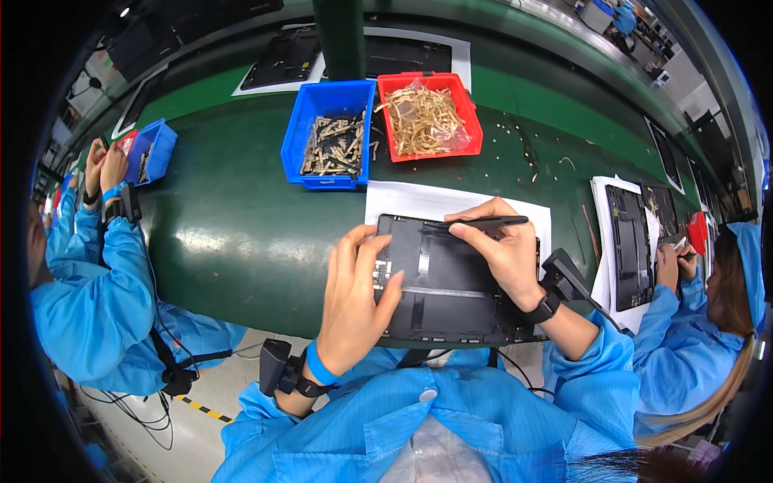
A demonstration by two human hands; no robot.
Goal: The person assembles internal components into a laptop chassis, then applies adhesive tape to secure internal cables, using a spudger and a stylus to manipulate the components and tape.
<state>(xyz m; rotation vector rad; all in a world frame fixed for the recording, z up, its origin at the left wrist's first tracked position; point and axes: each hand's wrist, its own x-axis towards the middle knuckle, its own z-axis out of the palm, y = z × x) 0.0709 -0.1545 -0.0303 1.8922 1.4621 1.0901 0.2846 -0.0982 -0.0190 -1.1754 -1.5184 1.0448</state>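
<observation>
In front of me lies a flat black tablet housing [451, 278] with its inside facing up, on white paper [394, 197]. My left hand [354, 302] rests at the housing's left edge with fingers spread, thumb and fingertips around a small pale circuit area. Nothing shows in its grip. Across the housing's far edge, my right hand [507, 253] pinches black tweezers [503, 220], held nearly level with their tips pointing left. The tips meet or hover over the far edge of the housing; what they touch is too small to make out.
Beyond the paper stand a blue bin [328, 179] of small flex-cable strips and a red bin [431, 153] of tangled yellowish strips. A green post [339, 40] rises behind. Co-workers in blue sit left and right; another black housing [628, 249] lies at the right.
</observation>
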